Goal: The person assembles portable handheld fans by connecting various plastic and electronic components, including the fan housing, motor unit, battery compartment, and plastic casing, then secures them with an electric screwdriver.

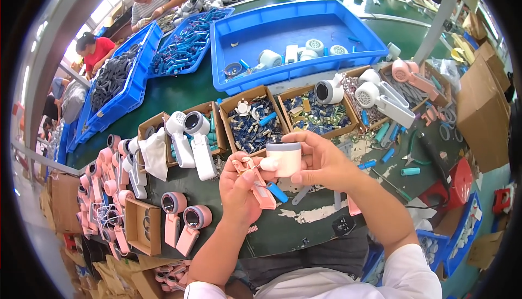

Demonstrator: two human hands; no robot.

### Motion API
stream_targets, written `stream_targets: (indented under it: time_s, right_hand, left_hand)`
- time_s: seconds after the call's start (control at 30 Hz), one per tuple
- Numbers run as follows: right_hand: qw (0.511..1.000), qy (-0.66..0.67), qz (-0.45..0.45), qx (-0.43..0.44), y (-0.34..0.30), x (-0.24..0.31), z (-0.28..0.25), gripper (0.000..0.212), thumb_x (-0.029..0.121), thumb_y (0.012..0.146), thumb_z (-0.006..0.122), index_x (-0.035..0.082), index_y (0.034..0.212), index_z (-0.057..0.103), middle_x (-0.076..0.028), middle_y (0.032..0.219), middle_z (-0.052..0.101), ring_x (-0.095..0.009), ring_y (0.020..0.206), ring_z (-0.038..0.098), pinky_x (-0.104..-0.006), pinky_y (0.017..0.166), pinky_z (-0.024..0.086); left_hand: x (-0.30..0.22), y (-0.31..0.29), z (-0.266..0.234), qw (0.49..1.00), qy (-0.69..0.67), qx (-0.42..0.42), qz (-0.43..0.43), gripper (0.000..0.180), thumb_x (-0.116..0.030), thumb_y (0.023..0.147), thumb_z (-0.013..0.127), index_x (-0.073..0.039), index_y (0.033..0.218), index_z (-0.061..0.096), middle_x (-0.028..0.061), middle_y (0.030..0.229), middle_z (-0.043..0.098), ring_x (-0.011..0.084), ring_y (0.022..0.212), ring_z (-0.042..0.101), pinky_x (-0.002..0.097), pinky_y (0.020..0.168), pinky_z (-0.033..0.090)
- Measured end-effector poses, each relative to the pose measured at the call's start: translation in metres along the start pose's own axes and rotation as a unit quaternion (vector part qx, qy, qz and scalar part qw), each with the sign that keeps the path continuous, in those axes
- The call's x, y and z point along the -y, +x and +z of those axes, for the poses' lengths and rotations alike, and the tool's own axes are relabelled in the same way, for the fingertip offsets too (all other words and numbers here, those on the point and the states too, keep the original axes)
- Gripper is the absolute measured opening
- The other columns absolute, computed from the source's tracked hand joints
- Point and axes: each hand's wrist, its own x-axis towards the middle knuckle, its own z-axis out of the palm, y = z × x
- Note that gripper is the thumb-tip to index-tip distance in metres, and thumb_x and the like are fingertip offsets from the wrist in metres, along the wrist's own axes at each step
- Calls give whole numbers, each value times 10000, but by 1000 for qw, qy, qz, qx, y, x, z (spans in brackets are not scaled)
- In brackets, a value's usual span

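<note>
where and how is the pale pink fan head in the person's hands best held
Probably around the curved wall of the pale pink fan head, coming from the right, as the right hand does. That side is round and broad; on the left a narrow neck points toward the left hand, which holds the pink handle piece, so access there looks tighter.

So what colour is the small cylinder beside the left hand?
The cylinder is blue, clearest in the head view.
</note>
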Motion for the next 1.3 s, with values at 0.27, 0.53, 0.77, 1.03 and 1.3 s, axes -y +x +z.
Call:
stream_targets:
  time_s: [0.27,0.53,0.77,1.03,1.3]
  right_hand:
    - [993,-36,107,-26,-1,0,0,508,494,1064,507,23,1207,631,2,823,647,-64,665,596,-214,587,506]
    - [991,83,88,-65,2,-2,10,678,585,1053,443,40,1457,450,-51,1023,681,-100,707,634,-245,607,532]
    - [989,119,-20,80,-6,2,5,809,157,866,813,49,1526,359,-56,1257,638,-165,1085,664,-315,903,571]
    - [999,-20,-29,10,-2,-3,3,830,108,764,895,0,1436,419,-92,1345,577,-173,1230,588,-356,1054,494]
    - [993,60,-101,-13,-2,0,6,832,189,792,901,86,1451,402,-82,1298,559,-181,1183,579,-372,1034,491]
  left_hand:
    - [1,0,-2,993,101,-45,40,296,37,950,578,-36,1229,512,141,1124,683,249,944,737,417,864,609]
    - [5,1,1,991,114,-58,30,314,45,962,570,-18,1264,511,128,1128,677,234,975,724,393,906,589]
    - [8,3,4,988,138,-58,40,290,35,981,557,-7,1264,505,121,1145,664,212,999,708,374,901,579]
    - [13,-1,6,988,150,-38,-3,288,25,989,555,-5,1270,499,124,1155,662,199,982,705,361,865,587]
    - [17,-4,8,986,143,21,-86,293,22,995,556,-10,1278,492,119,1163,661,163,988,694,332,878,585]
